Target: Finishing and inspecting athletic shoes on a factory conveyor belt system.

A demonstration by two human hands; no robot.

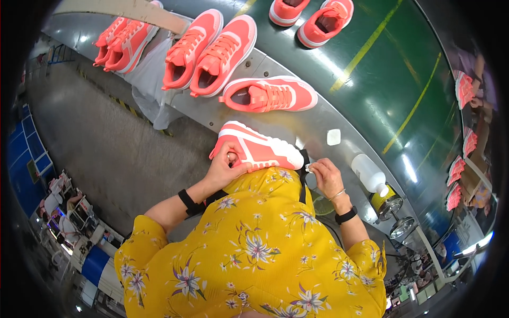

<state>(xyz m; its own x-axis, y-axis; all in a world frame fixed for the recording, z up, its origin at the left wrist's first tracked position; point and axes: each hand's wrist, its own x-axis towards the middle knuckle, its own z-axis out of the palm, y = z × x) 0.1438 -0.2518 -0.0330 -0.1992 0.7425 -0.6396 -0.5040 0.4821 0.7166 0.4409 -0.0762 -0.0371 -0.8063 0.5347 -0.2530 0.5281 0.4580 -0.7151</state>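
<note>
A coral-pink sneaker point(255, 147) with a white sole lies on its side against my lap, its toe pointing right. My left hand point(229, 163) grips it at the heel end, fingers closed on the shoe's collar. Just past the toe, my right hand point(324, 177) pinches a small white piece point(308, 167), perhaps cloth or paper; its kind is too small to make out. Another coral sneaker point(270, 95) rests on the metal bench edge right beyond the held one. A white square pad point(333, 137) lies on that edge, farther off to the right.
More coral sneakers point(225, 53) stand along the bench at the far left, others point(326, 24) on the green belt point(382, 69). A white plastic bottle point(369, 174) lies near a yellow can point(386, 201) by my right arm. Clear plastic point(154, 98) hangs off the bench.
</note>
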